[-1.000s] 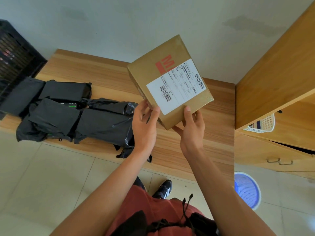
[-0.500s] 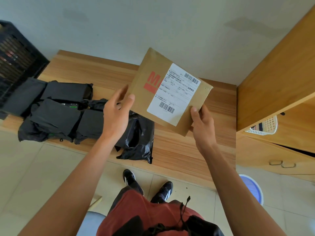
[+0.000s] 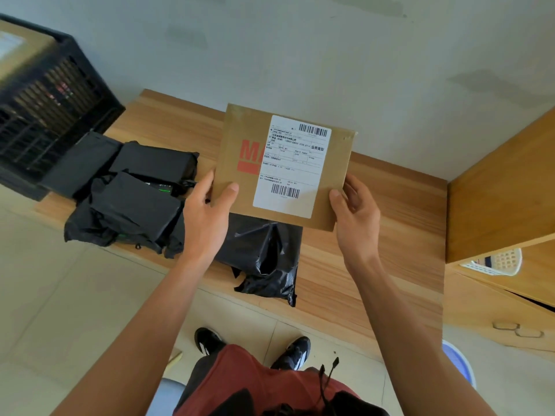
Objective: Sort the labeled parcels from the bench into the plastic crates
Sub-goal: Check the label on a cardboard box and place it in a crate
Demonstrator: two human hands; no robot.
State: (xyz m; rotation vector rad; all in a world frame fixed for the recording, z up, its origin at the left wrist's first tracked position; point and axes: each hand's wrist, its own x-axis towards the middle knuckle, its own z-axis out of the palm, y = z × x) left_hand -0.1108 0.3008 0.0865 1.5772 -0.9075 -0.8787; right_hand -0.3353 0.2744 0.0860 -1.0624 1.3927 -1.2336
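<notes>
Above the bench (image 3: 390, 211), flat brown labeled parcel (image 3: 240, 136), partly hidden red print, pinched between both hands.

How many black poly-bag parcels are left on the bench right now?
4 visible: far-left, back-centre, front, on a crumpled bag, and one under the held cardboard box. Others may be hidden in the pile.

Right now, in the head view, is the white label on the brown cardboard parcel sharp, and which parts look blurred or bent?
Head view: the white label on the brown cardboard parcel is fairly sharp, its fine print soft; the black plastic crate at left is blurred; the wooden bench edge tilts from wide-angle distortion.
</notes>
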